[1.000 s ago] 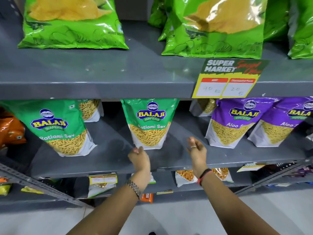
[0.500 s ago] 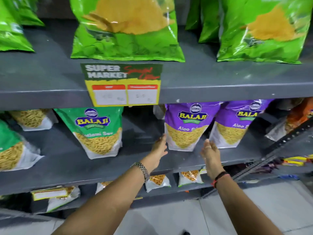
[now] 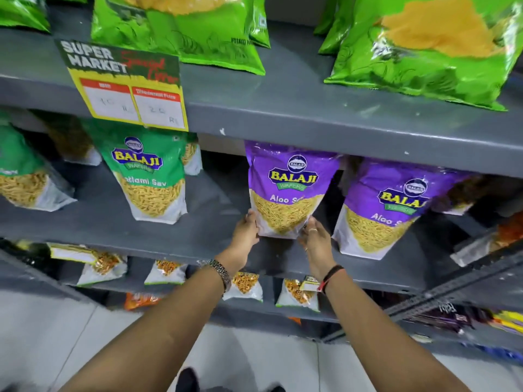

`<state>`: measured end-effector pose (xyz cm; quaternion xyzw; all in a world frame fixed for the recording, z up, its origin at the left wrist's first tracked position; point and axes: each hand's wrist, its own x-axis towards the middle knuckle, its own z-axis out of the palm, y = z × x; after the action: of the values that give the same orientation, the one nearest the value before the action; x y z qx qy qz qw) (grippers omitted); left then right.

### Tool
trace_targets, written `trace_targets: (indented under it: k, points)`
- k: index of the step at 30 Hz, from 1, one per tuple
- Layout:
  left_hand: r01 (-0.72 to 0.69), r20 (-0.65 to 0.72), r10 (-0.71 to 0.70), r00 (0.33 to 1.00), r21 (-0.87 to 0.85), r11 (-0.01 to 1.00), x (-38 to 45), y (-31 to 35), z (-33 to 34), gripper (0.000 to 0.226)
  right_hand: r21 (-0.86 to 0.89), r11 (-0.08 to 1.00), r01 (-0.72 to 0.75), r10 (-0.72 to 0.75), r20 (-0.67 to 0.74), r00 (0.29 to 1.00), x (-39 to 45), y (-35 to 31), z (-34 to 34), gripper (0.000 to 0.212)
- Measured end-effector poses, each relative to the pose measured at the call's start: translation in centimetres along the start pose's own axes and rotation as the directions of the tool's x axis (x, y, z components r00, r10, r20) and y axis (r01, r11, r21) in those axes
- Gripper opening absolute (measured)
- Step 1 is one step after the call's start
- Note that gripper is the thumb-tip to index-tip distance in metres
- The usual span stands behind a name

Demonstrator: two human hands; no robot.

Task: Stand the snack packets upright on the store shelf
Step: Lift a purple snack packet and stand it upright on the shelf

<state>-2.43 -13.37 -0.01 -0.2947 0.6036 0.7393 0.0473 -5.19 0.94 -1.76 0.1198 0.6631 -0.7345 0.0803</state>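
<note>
A purple Balaji Aloo Sev packet stands upright on the grey middle shelf. My left hand grips its lower left corner and my right hand grips its lower right corner. A second purple Aloo Sev packet stands just to its right, leaning a little. To the left a green Ratlami Sev packet stands upright, and another green packet is cut off at the frame's left edge.
The upper shelf carries large bright green chip bags and a yellow price sign on its front lip. Small snack packets sit on the lower shelf. An angled metal rack juts out at the right.
The view has shifted right along the shelf from the green packet. Both hands reached forward and closed on the bottom corners of the purple packet.
</note>
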Motion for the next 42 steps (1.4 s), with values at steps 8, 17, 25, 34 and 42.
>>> trace_targets:
  k: [8,17,25,34,42]
  points:
    - [-0.002,0.006,0.002,1.0,-0.008,1.0,-0.1,-0.1,-0.2,0.038,0.028,0.999,-0.019,0.018,0.034,0.999,-0.5,-0.1,-0.2,0.031]
    - [0.026,-0.118,-0.039,0.992,-0.113,0.993,-1.1,-2.3,0.7,0.012,0.078,0.995,0.063,-0.039,-0.277,0.96,-3.7,1.2,-8.7,0.012]
    - [0.113,0.204,-0.127,0.971,0.077,0.991,-2.1,-2.0,11.4,0.038,0.096,0.995,0.034,0.006,-0.391,0.92,0.2,-2.0,-16.0,0.019]
    - [-0.02,0.304,-0.062,0.951,0.259,0.966,-1.9,-1.6,18.4,0.024,0.064,0.996,-0.055,0.072,-0.293,0.953,2.7,-2.3,-17.3,0.02]
    - [-0.046,0.345,-0.055,0.937,0.276,0.96,-1.8,-1.3,21.4,0.013,0.096,0.995,-0.026,0.059,-0.355,0.933,4.7,-4.4,-19.4,0.029]
